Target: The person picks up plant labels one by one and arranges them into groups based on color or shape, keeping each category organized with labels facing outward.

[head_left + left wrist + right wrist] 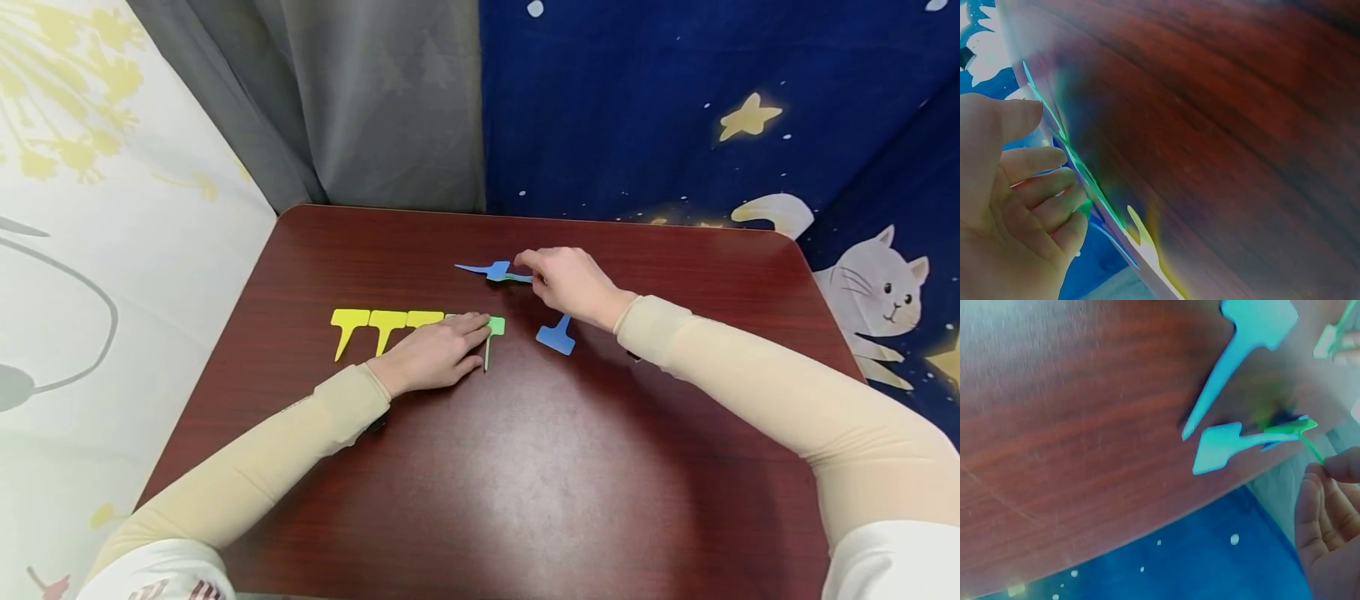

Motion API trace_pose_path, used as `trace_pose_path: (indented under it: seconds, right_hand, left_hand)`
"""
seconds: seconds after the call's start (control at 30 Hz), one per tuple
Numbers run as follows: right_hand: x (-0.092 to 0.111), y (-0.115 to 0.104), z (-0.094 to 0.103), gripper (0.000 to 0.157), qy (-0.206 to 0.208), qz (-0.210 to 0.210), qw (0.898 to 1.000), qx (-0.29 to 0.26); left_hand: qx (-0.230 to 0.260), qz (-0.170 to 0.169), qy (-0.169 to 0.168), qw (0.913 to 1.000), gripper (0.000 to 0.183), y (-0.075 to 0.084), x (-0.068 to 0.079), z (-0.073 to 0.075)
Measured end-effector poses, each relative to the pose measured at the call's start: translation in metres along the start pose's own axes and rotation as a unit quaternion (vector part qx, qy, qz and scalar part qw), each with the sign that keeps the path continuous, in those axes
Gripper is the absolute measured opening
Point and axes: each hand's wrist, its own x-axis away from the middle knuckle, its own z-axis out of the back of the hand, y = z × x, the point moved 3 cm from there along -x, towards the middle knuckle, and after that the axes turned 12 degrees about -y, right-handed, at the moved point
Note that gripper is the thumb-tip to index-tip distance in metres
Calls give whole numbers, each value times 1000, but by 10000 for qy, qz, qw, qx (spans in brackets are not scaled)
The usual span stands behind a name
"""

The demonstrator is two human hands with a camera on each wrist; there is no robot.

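My left hand [438, 350] lies over the row of T-shaped plant labels, its fingers extended and fingertips at the head of a green label [496, 326]. Three yellow plant labels [387, 319] form the left of this row, the third partly hidden by the hand. Farther back, my right hand [573, 283] pinches the thin stem of another green plant label [1314, 449] between thumb and fingers. That label's head overlaps a blue plant label [497, 269] in the head view. Beneath the right wrist lies a second blue plant label [555, 337], stem pointing away.
The dark red-brown table [570, 467] has rounded far corners. Behind it hang a grey curtain [390, 108] and a blue curtain [615, 108] with stars and a cat. A pale patterned cloth [75, 250] hangs at the left.
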Motion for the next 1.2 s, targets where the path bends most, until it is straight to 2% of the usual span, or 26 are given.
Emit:
trace_pose_path:
  seconds: [0.23,0.5,0.6,0.7,0.87,0.97,1.2]
  right_hand:
    - [1,0,18,29,540,423,9975,152]
    - [12,-5,23,31,857,616,9940,281]
    - [18,-8,18,31,943,722,9924,309]
    - [26,-15,10,30,965,1067,9881,551]
    - [40,-28,-6,37,874,1778,9721,1258]
    - [45,-34,-13,41,778,2010,9636,1580]
    - [52,-43,-26,15,672,2281,9517,1942]
  left_hand:
    - [-54,-63,11,10000,53,0,-1,-2]
    - [-96,-90,55,9999,54,-2,-2,-1]
    - [-77,-87,39,9999,54,-2,-2,0]
    - [-82,-74,-34,9999,55,-3,-2,-1]
    - [-102,-67,-86,9999,56,-4,-2,-2]
    - [-114,-39,-91,9999,56,-5,-2,-3]
    - [-85,-54,-73,9999,56,-5,-3,-4]
